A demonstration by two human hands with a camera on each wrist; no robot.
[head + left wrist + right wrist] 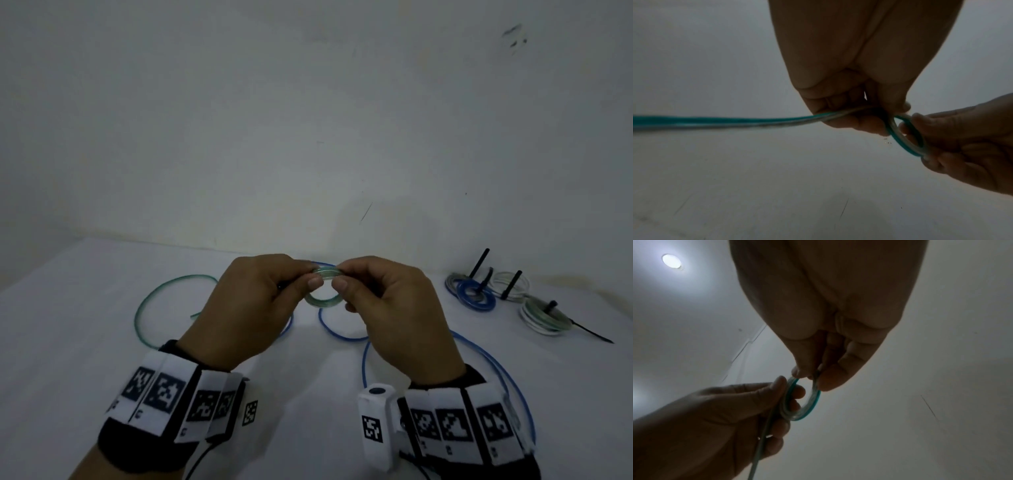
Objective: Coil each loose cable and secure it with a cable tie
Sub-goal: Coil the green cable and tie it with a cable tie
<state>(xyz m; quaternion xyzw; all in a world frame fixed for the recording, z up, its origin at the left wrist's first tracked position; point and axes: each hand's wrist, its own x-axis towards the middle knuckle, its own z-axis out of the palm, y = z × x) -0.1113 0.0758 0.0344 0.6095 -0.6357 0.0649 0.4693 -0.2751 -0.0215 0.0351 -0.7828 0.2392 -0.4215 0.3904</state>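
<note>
Above the worktop (68, 342), pinched between left hand (253, 308) and right hand (394, 315): small green cable (323, 301) coil, likely light, springy, best gripped across all turns.

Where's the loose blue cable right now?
In the head view the blue cable lies uncoiled on the white table, looping under and to the right of the right hand, short of the tied coils at far right.

Dim, bluish light all round. One ceiling lamp (671, 261) glares in the right wrist view. Both wrist views are soft and noisy.
</note>
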